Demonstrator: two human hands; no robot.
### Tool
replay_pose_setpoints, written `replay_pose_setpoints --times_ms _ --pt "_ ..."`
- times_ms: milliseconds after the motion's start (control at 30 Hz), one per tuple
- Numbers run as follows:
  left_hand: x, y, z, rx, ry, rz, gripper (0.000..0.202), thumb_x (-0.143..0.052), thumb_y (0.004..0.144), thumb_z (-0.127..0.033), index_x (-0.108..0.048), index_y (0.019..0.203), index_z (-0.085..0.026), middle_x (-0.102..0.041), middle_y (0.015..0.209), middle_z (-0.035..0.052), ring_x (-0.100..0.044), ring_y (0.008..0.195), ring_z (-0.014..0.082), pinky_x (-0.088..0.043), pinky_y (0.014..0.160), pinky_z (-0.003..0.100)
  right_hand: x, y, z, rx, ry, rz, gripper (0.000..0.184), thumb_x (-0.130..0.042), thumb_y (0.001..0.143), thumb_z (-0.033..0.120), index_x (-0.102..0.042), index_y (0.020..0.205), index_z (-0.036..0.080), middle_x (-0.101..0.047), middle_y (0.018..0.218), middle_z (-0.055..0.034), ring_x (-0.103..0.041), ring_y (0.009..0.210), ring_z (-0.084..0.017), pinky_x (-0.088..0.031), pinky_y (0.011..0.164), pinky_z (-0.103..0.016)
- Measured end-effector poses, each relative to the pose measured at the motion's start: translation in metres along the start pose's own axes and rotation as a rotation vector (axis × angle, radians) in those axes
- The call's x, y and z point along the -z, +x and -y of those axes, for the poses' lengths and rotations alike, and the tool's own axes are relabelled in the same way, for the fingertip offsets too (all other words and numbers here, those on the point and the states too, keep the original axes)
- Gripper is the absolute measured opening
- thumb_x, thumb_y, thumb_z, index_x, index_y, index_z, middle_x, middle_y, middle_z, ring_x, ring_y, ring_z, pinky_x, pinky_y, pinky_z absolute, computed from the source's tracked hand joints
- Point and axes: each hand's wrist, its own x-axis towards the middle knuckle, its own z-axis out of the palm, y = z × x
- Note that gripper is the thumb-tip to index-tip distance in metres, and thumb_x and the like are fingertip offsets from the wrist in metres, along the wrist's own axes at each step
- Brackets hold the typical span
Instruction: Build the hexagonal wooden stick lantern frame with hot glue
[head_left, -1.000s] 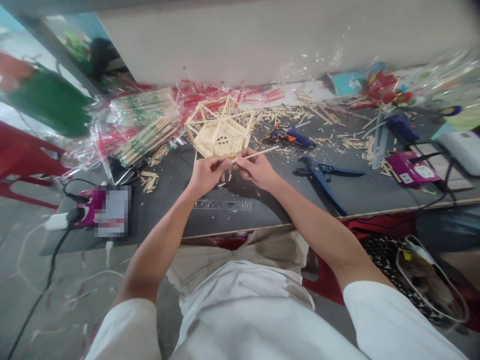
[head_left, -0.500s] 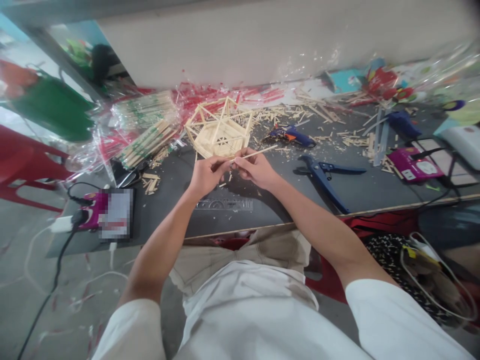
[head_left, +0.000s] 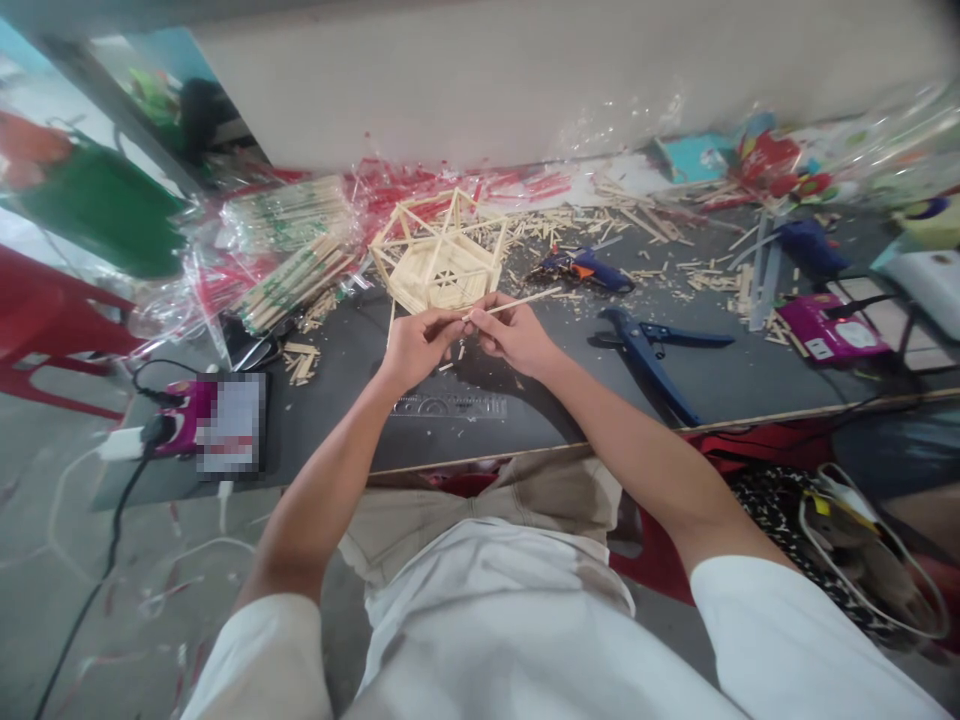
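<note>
Fingertips of the left hand [head_left: 417, 343] and right hand [head_left: 516, 337] pinch a thin wooden stick [head_left: 517, 302] between them, just above the grey table [head_left: 720, 380]. Beyond the hands stands a hexagonal stick frame [head_left: 439, 262], with blue cutters [head_left: 652, 355] lying to the right.

The left hand [head_left: 415, 345] and the right hand [head_left: 517, 337] met above the grey bench [head_left: 720, 380], both pinching a thin wooden stick [head_left: 517, 302] that pointed up and to the right. Just beyond the hands stood a hexagonal frame of sticks [head_left: 439, 255]. Blue cutters [head_left: 649, 345] lay to the right of the right hand, with a blue glue gun [head_left: 581, 266] behind them among scattered offcuts. A clear ruler [head_left: 450, 406] lay near the bench's front edge, below the hands. Wrapped stick bundles [head_left: 296, 270] lay at the left.
</note>
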Motion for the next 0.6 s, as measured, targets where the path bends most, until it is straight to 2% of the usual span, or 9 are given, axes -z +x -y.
replay_pose_setpoints --times_ms 467,600 --pt "-0.0021 0.0019 0.0044 0.038 -0.039 0.038 0.026 -0.067 0.093 -0.036 -0.078 0.104 -0.015 -0.079 0.086 0.0073 -0.062 0.052 0.0097 -0.051 0.053 0.022 0.0032 0.0012 -0.0031 -0.034 -0.009 -0.027 0.053 -0.086 0.077 0.062 -0.054 0.09 0.022 -0.069 0.07 0.0047 -0.042 0.041 -0.002 -0.026 0.035 -0.019" --pt "-0.0003 0.0028 0.0085 0.019 0.07 0.017 0.026 -0.066 0.095 -0.035 -0.079 0.106 -0.016 -0.081 0.089 0.0075 -0.066 0.058 0.0111 -0.052 0.057 0.023 0.0027 0.0016 -0.0038 -0.032 -0.014 -0.039 0.053 -0.087 0.076 0.062 -0.055 0.089 0.021 -0.07 0.07 0.0049 -0.042 0.041 -0.002 -0.026 0.036 -0.019"
